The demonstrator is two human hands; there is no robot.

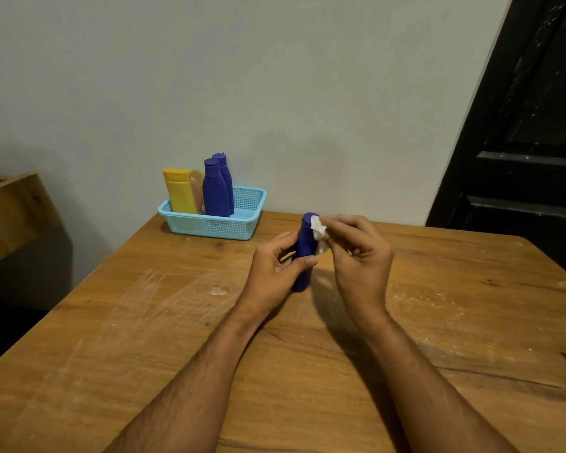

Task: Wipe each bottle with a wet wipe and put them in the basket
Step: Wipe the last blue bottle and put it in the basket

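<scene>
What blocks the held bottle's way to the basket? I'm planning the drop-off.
Nothing visible does. Bare table lies between the blue bottle in the left hand and the basket. The basket's right part looks free; the standing bottles fill its left.

Single view, head-worn wide-angle camera. Position: above the near edge of the wooden table [144, 338], facing forward and down across it toward the pale wall [242, 76]. Nearest: both forearms entering from the bottom edge, left hand [273, 273] and right hand [361, 256] close to frame centre. Farthest: light blue basket [216, 223] at the table's far edge against the wall. Dark door [530, 142] at right margin, leaning with lens distortion. No second view; no shared area
</scene>
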